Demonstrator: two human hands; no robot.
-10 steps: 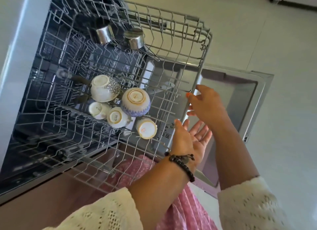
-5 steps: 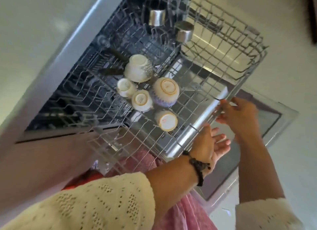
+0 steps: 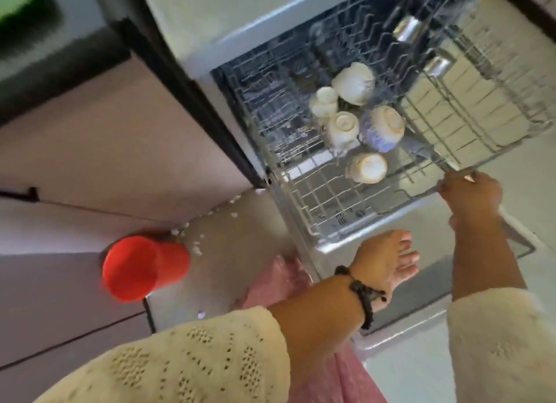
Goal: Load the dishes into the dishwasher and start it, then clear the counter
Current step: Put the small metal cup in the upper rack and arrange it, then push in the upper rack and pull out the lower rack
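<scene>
The dishwasher's wire rack (image 3: pixel 427 149) is pulled out over the open door (image 3: pixel 421 285). Several upturned white cups and bowls (image 3: pixel 355 83) sit in it, one with a blue pattern (image 3: pixel 382 128), and two steel cups (image 3: pixel 407 29) stand at the back. My right hand (image 3: pixel 471 192) grips the rack's front rim with curled fingers. My left hand (image 3: pixel 385 261), with a dark bead bracelet at the wrist, hovers flat with straight fingers just below the rack's front corner, holding nothing.
A red plastic cup (image 3: pixel 135 267) lies on its side on the floor to the left, with small white bits (image 3: pixel 195 246) scattered near it. Pale cabinet fronts (image 3: pixel 105 149) run along the left under a dark counter edge. Pale floor tiles (image 3: pixel 511 17) lie to the right.
The view has swung left and down, bringing the red cup and cabinets into sight. My right hand has closed onto the rack's front rim; my left hand stays flat below it.
</scene>
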